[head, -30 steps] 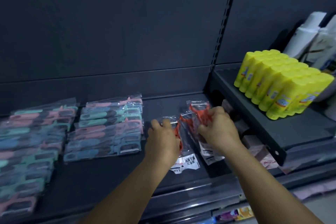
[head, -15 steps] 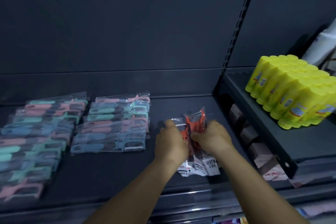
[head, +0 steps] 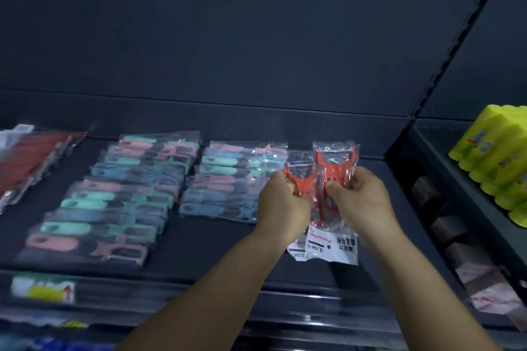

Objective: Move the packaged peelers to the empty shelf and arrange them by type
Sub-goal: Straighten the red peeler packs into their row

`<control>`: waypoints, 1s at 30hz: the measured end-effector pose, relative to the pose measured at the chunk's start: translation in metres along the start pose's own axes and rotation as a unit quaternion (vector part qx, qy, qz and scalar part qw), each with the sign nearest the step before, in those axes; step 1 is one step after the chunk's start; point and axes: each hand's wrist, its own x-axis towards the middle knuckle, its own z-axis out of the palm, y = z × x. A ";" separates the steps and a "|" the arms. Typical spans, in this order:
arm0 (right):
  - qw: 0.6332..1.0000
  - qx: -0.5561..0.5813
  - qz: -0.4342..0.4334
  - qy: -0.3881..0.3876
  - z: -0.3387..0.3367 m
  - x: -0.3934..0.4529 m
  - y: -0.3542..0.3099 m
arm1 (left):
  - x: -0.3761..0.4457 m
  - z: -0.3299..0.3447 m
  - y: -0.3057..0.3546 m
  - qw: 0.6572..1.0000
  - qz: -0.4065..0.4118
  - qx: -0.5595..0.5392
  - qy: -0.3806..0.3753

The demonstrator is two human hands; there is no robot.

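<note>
Packaged orange peelers [head: 332, 179] are at centre right of the frame, above the dark shelf [head: 205, 242]; left hand [head: 282, 205] and right hand [head: 362, 202] each grasp one with closed fingers.

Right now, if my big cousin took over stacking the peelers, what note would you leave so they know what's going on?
Left hand: gripping one packaged orange peeler.
Right hand: gripping a second orange peeler in its bag. Both are held together just above the dark shelf.
Done: two blocks of pastel peelers, pink, teal and blue, lie in overlapping rows on the shelf. Red packs sit at far left.
Left: set the two orange ones down, probably in the bare spot right of the pastel blocks. Whether more are waiting elsewhere doesn't show.
</note>
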 end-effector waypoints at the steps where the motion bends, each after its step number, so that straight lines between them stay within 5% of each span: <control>1: 1.000 0.011 -0.008 -0.006 0.008 -0.007 -0.009 | -0.002 -0.014 0.000 1.000 0.004 -0.007 0.005; 20: 0.984 0.035 -0.063 -0.161 0.273 -0.197 -0.168 | -0.083 -0.385 -0.082 0.983 0.015 0.139 0.120; 30: 0.987 0.014 -0.057 -0.152 0.355 -0.180 -0.200 | -0.030 -0.504 -0.118 0.922 0.032 0.370 0.108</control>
